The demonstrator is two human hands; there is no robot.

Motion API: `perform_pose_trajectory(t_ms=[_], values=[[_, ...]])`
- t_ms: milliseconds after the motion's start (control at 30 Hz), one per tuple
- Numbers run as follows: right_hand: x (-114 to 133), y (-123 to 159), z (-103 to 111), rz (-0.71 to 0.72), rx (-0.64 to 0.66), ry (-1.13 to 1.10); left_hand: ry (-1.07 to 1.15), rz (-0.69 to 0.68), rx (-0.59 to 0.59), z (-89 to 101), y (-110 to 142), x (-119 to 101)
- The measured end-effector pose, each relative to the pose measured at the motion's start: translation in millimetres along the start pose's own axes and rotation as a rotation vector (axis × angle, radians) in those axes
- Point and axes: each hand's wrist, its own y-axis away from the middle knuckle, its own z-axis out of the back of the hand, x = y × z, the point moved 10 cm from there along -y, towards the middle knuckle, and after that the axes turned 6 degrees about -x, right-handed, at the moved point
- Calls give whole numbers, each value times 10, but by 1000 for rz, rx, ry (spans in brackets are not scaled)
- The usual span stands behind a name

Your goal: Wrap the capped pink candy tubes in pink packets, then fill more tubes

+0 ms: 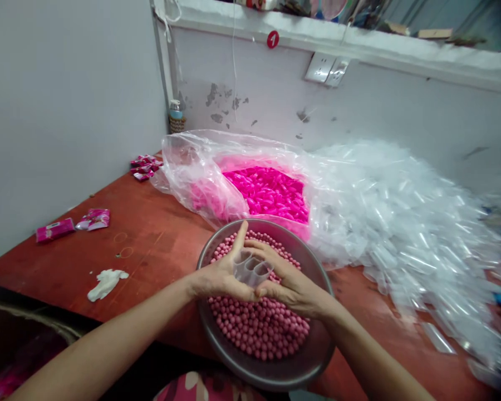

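Several clear plastic tubes (251,269) are bunched between my two hands, their round open ends facing up toward me. My left hand (225,273) presses on them from the left, thumb and fingers around the bunch. From the other side my right hand (290,284) closes on the same tubes, its fingertips meeting the left hand's. Both hands are over a grey metal bowl (271,376) that holds many small round pink beads (261,328). Whether anything is inside the tubes cannot be made out.
Behind the bowl lies a clear plastic bag (183,150) of bright pink plastic pieces (273,192). A big heap of clear tubes (396,206) spreads over the right of the red table (158,245). Pink packets (55,230) and crumpled white tissue (107,284) lie on the left.
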Motion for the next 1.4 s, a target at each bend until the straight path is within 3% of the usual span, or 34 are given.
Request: perform_pose_trajectory(t_ms=[233,333,433,533,600,700,767,900,1000,1167,1333,1400], values=[[125,136,-193,-52,-50,79,-134,18,24,-32,70,-63],[148,167,-229,-46,-137,139,-404,34,-59,53,79,-67],[135,171,-218,38,-137,273,-785,3,-185,231,84,-132],[-26,183,-125,159,-51,562,-1100,-186,-234,294,118,-300],[-275,202,-62,180,47,836,-1202,-311,-298,338,174,-380],[-709,235,-101,118,245,1133,-1197,-298,-481,536,250,-316],[-845,245,-306,144,356,1151,-1107,-227,-594,688,283,-190],[-897,161,-827,143,414,737,-893,-162,-754,905,329,-33],[-989,37,-974,32,344,473,-852,-134,-781,968,335,-25],[-953,-112,-776,-74,200,229,-817,-184,-744,1037,264,-91],[-939,-214,-438,-349,-27,-452,-822,-244,-681,1308,-2,-98],[-976,-247,-353,-391,-101,-605,-853,-232,-653,1388,-95,-105]])
